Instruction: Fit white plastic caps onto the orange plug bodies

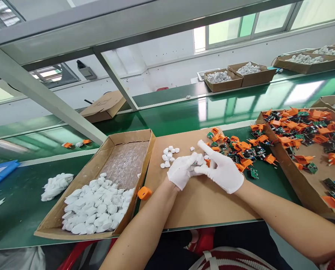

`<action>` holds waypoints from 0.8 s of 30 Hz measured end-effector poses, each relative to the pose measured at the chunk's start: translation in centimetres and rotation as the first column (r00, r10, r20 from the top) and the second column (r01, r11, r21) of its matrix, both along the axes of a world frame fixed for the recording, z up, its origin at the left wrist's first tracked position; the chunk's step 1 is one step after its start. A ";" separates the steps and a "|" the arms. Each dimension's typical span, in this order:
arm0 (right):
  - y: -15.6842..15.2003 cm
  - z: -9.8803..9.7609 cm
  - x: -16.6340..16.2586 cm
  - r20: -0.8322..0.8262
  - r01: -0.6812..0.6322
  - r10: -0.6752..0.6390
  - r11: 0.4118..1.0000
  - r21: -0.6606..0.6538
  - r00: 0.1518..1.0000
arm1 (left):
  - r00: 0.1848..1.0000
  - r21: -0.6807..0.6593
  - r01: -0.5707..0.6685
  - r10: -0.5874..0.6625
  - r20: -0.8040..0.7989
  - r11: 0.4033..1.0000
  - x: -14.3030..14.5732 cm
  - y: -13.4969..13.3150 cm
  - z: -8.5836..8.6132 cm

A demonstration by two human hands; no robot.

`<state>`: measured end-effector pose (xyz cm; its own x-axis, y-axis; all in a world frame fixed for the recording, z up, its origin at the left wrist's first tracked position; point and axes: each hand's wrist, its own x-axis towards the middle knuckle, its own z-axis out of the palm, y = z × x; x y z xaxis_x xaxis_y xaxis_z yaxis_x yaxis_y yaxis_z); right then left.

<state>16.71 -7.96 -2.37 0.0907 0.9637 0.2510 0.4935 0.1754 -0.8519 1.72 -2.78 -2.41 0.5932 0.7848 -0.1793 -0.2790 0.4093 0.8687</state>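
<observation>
The left hand [183, 169] is curled narrow, contents indiscernible, while the right hand [224, 171] meets it, thumb and forefinger wide, between white lumps [167, 164] and orange plugs [244, 145].

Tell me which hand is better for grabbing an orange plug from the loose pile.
Probably the right hand: it's beside the loose orange plugs. The left hand sits farther off, nearer the small white pieces.

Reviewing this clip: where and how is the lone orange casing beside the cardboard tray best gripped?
Probably from above, pinching its near and far sides: the orange casing is a small, rounded block on the brown board, with the cardboard tray close on its left and the left forearm to its right.
</observation>
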 end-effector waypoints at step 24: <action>-0.8 0.0 1.1 0.401 -0.236 0.114 0.934 0.268 0.909 | 0.982 0.049 0.146 -0.151 0.118 0.988 0.1 -0.8 -0.5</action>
